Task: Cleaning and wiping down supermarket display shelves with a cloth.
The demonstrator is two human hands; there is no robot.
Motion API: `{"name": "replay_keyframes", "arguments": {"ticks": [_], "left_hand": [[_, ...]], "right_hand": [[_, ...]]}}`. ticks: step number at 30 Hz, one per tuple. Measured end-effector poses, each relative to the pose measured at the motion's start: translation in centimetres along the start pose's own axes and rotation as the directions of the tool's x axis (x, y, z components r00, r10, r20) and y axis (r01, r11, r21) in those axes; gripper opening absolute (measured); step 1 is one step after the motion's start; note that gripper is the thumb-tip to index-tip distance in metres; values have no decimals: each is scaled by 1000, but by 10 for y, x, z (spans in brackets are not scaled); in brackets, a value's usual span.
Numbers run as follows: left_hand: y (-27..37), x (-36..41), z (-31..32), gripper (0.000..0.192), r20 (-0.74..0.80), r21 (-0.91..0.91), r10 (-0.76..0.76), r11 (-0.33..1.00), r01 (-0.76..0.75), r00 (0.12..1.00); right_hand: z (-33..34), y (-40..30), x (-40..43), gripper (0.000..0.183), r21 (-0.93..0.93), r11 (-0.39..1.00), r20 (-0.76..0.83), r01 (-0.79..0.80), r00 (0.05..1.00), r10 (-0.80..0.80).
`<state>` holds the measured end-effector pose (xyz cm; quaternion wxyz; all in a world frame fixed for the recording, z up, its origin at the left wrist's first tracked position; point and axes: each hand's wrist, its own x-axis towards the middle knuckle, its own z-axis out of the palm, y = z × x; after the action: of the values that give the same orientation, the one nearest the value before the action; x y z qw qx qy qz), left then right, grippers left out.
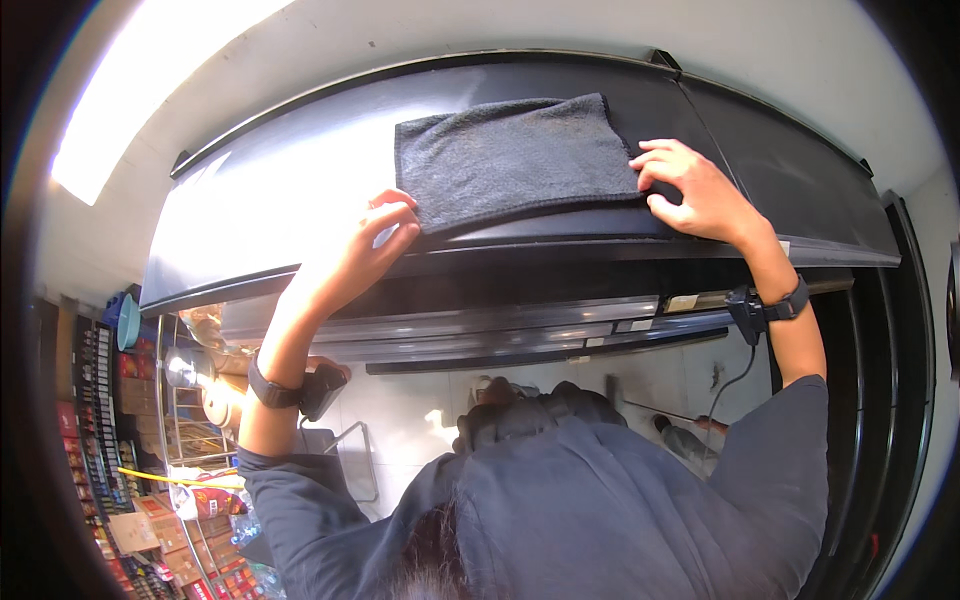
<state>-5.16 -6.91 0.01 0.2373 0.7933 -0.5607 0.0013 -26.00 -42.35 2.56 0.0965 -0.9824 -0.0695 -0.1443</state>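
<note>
A dark grey cloth (517, 157) with a stitched edge lies spread, slightly wrinkled, on a black shelf top (300, 135). My left hand (390, 221) is at the cloth's near left corner, thumb and fingertips together on its edge. At the cloth's right edge is my right hand (679, 184), fingers curved and apart, fingertips touching or just beside the cloth; which of these cannot be told. Both wrists wear black straps with small devices.
Lower shelves (487, 330) sit under the top's front edge. A metal rack (169, 390) with goods and cardboard boxes (135, 531) stand at the left. A raised lip (420, 54) runs along the back by the wall. Below right, another person's hand (712, 425) holds a thin stick.
</note>
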Motion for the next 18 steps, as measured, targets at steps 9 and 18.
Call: {"name": "replay_keyframes", "arguments": {"ticks": [9, 18], "left_hand": [[-116, 116, 9, 18, -177, 230, 1, 972, 41, 984], [-117, 133, 1, 23, -48, -59, -155, 987, 152, 987]], "right_hand": [[17, 77, 111, 37, 79, 945, -151, -318, 933, 327], [46, 100, 130, 32, 51, 892, 3, -449, 893, 449]]}}
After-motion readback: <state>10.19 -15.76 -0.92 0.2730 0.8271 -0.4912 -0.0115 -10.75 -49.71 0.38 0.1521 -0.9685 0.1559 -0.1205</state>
